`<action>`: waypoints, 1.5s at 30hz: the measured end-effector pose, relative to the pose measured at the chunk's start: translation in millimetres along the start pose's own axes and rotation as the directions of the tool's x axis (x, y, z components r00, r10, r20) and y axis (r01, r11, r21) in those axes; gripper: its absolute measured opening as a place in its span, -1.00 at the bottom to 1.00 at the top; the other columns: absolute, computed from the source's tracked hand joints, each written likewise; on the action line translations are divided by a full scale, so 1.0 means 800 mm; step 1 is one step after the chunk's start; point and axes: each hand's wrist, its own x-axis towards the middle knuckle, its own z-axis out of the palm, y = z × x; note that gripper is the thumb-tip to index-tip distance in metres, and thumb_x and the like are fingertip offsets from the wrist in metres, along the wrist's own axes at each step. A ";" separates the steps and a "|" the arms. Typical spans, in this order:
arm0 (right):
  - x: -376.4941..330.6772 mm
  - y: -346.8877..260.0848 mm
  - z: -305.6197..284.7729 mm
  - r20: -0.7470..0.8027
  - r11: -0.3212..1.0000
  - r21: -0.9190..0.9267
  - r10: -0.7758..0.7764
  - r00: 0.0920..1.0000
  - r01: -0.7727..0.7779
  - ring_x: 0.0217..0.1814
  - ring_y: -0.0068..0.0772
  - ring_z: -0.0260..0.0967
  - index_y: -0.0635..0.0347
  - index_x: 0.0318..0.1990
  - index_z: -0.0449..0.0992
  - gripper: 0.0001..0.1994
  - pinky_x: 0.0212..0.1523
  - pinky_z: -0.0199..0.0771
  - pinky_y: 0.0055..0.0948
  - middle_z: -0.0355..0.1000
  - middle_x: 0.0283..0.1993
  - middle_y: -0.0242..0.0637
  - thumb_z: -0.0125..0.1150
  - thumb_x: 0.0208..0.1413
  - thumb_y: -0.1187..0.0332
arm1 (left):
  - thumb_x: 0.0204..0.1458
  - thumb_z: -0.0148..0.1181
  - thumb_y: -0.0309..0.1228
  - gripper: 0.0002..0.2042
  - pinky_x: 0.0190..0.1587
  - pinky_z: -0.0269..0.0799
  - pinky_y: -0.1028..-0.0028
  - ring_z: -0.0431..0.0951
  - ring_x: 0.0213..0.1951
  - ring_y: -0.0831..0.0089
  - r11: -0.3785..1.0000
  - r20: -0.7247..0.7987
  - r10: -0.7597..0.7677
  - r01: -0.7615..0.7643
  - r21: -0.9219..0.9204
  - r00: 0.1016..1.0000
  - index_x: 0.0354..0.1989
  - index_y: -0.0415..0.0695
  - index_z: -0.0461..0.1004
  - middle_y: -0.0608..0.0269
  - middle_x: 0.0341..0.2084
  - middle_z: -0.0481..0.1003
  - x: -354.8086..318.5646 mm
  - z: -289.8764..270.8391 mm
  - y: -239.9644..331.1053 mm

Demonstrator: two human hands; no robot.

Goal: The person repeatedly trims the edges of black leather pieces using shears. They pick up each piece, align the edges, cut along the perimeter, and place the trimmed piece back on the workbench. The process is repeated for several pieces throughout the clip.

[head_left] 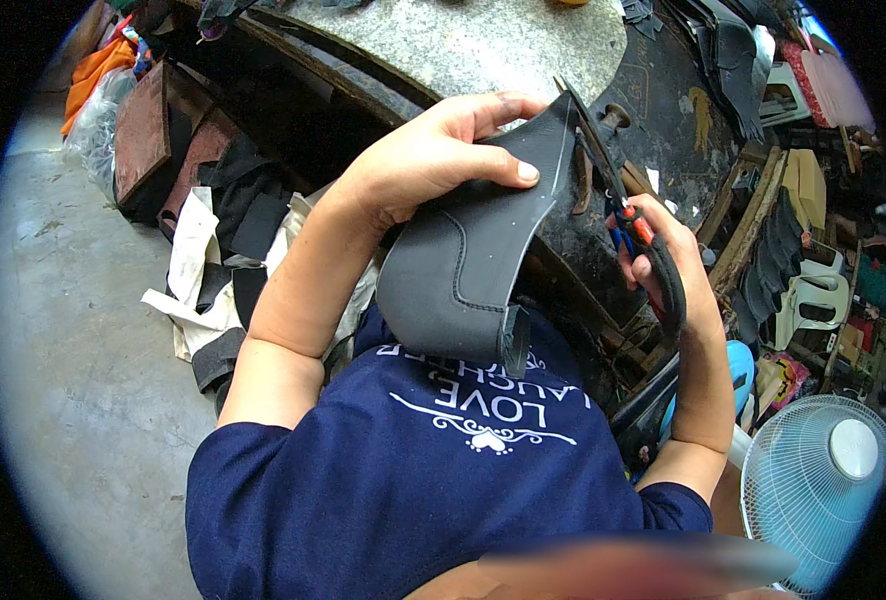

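Note:
My left hand [453, 155] grips a stitched black leather piece [473, 240] near its upper edge, thumb on top and fingers underneath. The piece curves down in front of my chest, with a stitched seam and a pale line along its right edge. In my right hand [663, 255] is a pair of scissors [613, 185], fingers wrapped round its dark handles with red and blue parts. The blades point up and away, beside the piece's upper right corner. Whether they touch the leather I cannot tell.
A workbench with a grey stone slab [463, 50] stands ahead. Black and white scraps [213, 260] are heaped at the left, near a reddish-brown box [143, 140]. On the right are a fan [813, 480], a pale plastic chair [813, 305] and a wooden rail [753, 220].

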 end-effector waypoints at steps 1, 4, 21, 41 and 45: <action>0.000 0.001 0.001 -0.017 1.000 -0.001 -0.021 1.000 0.021 -0.62 -0.69 0.14 0.29 -0.09 0.38 -0.11 -0.60 0.09 -0.65 0.23 -0.59 -0.47 0.23 -0.21 -0.48 | -0.07 0.28 -0.55 -0.42 -0.04 0.47 0.59 0.56 -0.15 0.58 1.000 -0.008 0.002 -0.002 0.005 1.000 0.20 -0.28 0.30 0.22 -0.13 0.54 0.000 0.000 0.000; -0.003 0.004 0.006 -0.018 0.999 0.026 0.038 0.999 -0.038 -0.63 -0.69 0.15 0.29 -0.10 0.38 -0.10 -0.62 0.09 -0.66 0.24 -0.59 -0.47 0.22 -0.23 -0.49 | -0.07 0.28 -0.54 -0.42 -0.05 0.47 0.60 0.56 -0.16 0.59 1.000 -0.011 0.014 -0.014 0.015 1.000 0.20 -0.28 0.30 0.22 -0.13 0.54 0.001 0.001 -0.001; 0.026 0.026 0.038 -0.082 0.805 0.555 -0.201 0.976 0.212 -0.27 -0.49 0.41 0.25 0.01 0.37 -0.31 -0.22 0.42 -0.53 0.42 -0.22 -0.27 0.35 -0.10 -0.14 | 0.09 0.14 -0.54 -0.72 -0.06 0.58 0.30 0.63 -0.23 0.35 0.605 -0.613 0.495 -0.751 -0.265 0.615 0.00 -0.15 0.44 0.18 -0.23 0.58 -0.003 -0.043 0.026; 0.042 0.008 0.036 -0.293 0.869 0.443 -0.090 0.952 0.219 -0.16 -0.47 0.39 0.25 0.00 0.38 -0.50 -0.03 0.38 -0.47 0.41 -0.23 -0.34 0.42 -0.15 0.43 | -0.01 0.32 -0.35 -0.82 -0.29 0.49 0.32 0.59 -0.37 0.22 0.683 0.612 0.124 -0.515 0.518 0.781 -0.32 -0.19 0.57 0.11 -0.46 0.57 -0.071 0.050 -0.015; 0.046 -0.014 0.040 -0.332 0.845 0.472 -0.095 0.938 0.253 -0.16 -0.44 0.38 0.26 -0.05 0.38 -0.49 0.00 0.32 -0.46 0.40 -0.24 -0.32 0.37 -0.24 0.35 | 0.12 0.09 0.05 -0.43 0.06 0.37 0.15 0.48 0.01 -0.09 0.639 0.326 -0.169 -0.148 0.755 0.930 0.01 -0.29 0.45 -0.24 -0.08 0.47 -0.068 0.066 -0.044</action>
